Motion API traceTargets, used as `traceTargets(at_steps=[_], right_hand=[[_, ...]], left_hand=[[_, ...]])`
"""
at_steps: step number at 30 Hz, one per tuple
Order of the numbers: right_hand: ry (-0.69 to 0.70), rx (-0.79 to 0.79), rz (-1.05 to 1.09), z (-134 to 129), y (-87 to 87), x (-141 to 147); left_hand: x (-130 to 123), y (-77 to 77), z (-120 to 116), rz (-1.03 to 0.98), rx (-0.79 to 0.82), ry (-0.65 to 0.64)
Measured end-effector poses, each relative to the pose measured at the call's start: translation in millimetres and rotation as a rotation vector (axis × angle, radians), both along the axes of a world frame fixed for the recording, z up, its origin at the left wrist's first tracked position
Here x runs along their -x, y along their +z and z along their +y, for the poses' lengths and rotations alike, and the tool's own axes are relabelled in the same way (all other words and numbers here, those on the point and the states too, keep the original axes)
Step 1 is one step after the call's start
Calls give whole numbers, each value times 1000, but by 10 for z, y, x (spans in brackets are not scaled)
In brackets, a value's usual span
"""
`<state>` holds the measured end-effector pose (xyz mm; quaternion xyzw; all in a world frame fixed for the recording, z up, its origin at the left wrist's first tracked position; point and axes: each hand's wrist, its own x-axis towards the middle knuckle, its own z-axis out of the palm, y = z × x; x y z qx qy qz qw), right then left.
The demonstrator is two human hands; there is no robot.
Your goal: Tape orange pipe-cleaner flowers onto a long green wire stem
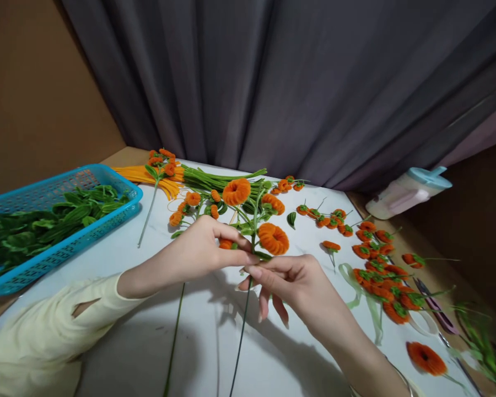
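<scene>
Near the middle of the head view, an upright green stem [242,325] bears several fuzzy orange flowers [273,239] and green leaves. My left hand [202,248] pinches this stem just under the flowers, its fingers pressed together. From the right, my right hand [291,281] meets it at the same spot, thumb and index finger closed on the stem, the other fingers hanging loosely curled below. The fingertips of both hands are almost touching. A second thin green stem [174,339] runs down to the left, below my left wrist.
A blue basket [138,197] of green leaves stands at the left. Orange and green stems [219,179] lie at the back. Several orange flowers [374,251], a green ribbon [374,314] and pliers [440,314] lie on the right, with a lidded cup [405,193] behind.
</scene>
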<state>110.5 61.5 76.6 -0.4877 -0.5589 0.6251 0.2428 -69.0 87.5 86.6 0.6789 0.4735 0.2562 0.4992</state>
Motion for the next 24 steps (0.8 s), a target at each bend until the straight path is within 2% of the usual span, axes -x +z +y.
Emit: traceTargets(at_steps=[6,16,20,24], right_hand=[[-2,28,36,19,-76,-36],[33,88,225,77,-155,-39],[117,108,317,116,-229,-85],[209,137,384,162,-308,-146]], left_hand=[[-13,-3,-24,29,-40,4],[-16,-8,-62,-103,-155,-33],[-20,9,-56,-149,-185,-75],[-9,56,-82,-83,-183,-96]])
